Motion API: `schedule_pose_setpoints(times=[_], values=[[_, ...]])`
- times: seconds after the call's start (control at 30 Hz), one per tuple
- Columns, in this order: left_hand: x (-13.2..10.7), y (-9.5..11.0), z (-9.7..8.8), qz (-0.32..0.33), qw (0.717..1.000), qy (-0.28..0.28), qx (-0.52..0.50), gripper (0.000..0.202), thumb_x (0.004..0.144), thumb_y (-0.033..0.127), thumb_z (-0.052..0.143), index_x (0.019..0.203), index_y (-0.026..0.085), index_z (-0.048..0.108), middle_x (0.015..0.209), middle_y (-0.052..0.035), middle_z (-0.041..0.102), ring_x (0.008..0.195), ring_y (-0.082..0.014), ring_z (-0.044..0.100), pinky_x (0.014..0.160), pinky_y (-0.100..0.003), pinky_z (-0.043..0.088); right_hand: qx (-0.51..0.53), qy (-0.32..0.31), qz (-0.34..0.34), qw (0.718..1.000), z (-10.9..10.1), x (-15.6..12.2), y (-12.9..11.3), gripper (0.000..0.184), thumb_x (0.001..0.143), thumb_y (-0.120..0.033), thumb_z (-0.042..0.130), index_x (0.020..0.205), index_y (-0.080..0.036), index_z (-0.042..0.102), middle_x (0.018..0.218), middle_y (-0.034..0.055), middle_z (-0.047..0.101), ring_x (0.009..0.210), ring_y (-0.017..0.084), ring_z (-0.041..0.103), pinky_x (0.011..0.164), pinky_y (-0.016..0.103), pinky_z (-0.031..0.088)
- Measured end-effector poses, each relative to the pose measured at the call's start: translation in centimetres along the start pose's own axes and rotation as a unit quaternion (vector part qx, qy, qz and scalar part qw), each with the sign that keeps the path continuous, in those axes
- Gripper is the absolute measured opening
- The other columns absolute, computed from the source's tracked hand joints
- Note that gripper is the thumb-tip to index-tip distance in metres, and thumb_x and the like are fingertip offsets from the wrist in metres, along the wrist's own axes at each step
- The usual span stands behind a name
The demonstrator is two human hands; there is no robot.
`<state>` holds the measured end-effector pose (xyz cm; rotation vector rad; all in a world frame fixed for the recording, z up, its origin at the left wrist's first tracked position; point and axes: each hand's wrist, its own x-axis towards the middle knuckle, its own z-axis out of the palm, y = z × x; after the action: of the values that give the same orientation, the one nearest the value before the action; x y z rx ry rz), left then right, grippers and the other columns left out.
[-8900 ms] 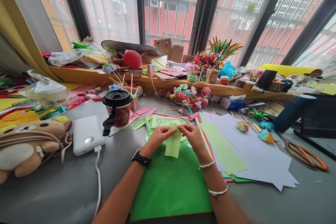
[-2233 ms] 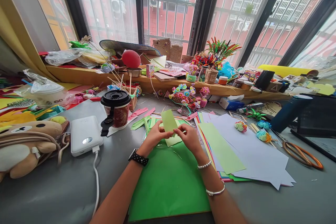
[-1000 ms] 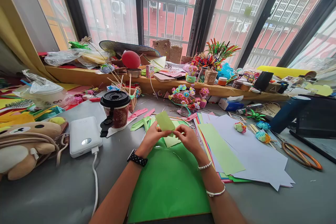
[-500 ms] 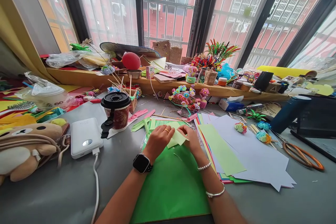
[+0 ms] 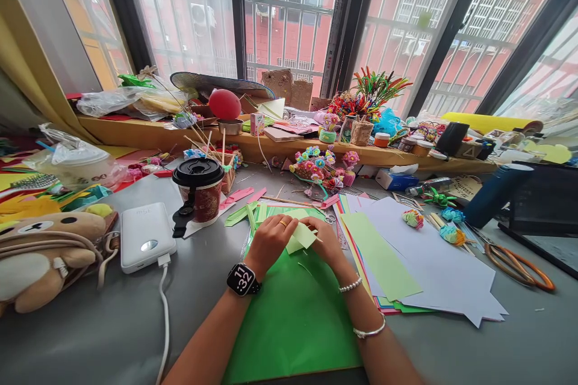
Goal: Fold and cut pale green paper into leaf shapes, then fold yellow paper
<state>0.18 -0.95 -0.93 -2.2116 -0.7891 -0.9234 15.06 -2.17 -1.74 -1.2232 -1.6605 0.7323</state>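
Observation:
My left hand [image 5: 271, 239] and my right hand [image 5: 326, 240] meet over the far end of a bright green sheet [image 5: 293, 319] on the grey table. Both are closed on a small pale green paper strip [image 5: 301, 237], which lies low between my fingers, folded or rolled around what looks like a thin stick. A ring shows on my left hand and a black watch on that wrist. Two bracelets sit on my right wrist.
A lidded coffee cup [image 5: 200, 188] and a white power bank [image 5: 145, 236] with its cable stand to the left, beside a bear plush [image 5: 43, 249]. A stack of white and coloured paper [image 5: 419, 252] lies to the right, with scissors [image 5: 519, 258] beyond. Craft flowers crowd the window ledge.
The pale green strip, first hanging down, then sticking up above my hands, has come down flat between them. My left hand has rolled palm-down, turning the watch face into view.

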Motion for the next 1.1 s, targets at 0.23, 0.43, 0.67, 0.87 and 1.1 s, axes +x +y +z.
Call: schedule_pose_setpoints(times=[0.23,0.43,0.67,0.87,1.1], values=[[-0.2,0.2,0.3,-0.008,0.998,-0.005,-0.061,0.018,0.08,0.008,0.042,0.091,0.013,0.054,0.076,-0.0049,0.065,0.071,-0.0188,0.059,0.063,-0.03,0.045,-0.023,0.073,-0.018,0.997,0.0,0.0,0.1,0.013,0.067,-0.023,0.053,0.07,-0.017,0.065,0.07,0.0033,0.063,0.062,0.015,0.055,0.053,0.023,0.042],[-0.1,0.2,0.8,-0.233,0.931,-0.042,-0.279,0.02,0.079,0.018,0.047,0.099,0.017,0.048,0.074,-0.0022,0.064,0.069,-0.016,0.059,0.063,-0.028,0.045,-0.05,0.078,0.015,0.996,-0.1,0.3,0.4,0.015,0.07,-0.028,0.055,0.063,-0.017,0.063,0.064,0.004,0.063,0.059,0.016,0.056,0.053,0.026,0.042],[0.3,-0.3,1.3,-0.41,0.691,-0.078,-0.59,0.033,0.069,0.031,0.058,0.094,0.015,0.044,0.074,-0.004,0.062,0.071,-0.017,0.06,0.066,-0.029,0.046,0.035,0.069,0.028,0.997,-0.2,0.4,0.3,0.027,0.072,-0.042,0.053,0.066,-0.016,0.059,0.06,0.0032,0.06,0.056,0.015,0.057,0.054,0.026,0.044],[0.4,-0.1,1.3,-0.406,0.613,-0.135,-0.664,0.041,0.062,0.031,0.065,0.094,0.015,0.045,0.077,-0.0046,0.062,0.072,-0.0177,0.06,0.066,-0.03,0.046,0.058,0.119,-0.001,0.991,-0.4,0.3,0.0,0.025,0.073,-0.04,0.052,0.075,-0.016,0.058,0.071,0.004,0.06,0.062,0.014,0.055,0.055,0.025,0.044],[0.5,-0.2,0.8,-0.418,0.663,-0.119,-0.61,0.033,0.066,0.041,0.059,0.084,0.013,0.058,0.071,-0.003,0.061,0.066,-0.0163,0.057,0.057,-0.025,0.044,0.044,0.037,-0.005,0.998,-0.1,0.1,0.0,0.021,0.073,-0.035,0.053,0.068,-0.015,0.057,0.061,0.0013,0.057,0.054,0.012,0.051,0.049,0.022,0.04]])
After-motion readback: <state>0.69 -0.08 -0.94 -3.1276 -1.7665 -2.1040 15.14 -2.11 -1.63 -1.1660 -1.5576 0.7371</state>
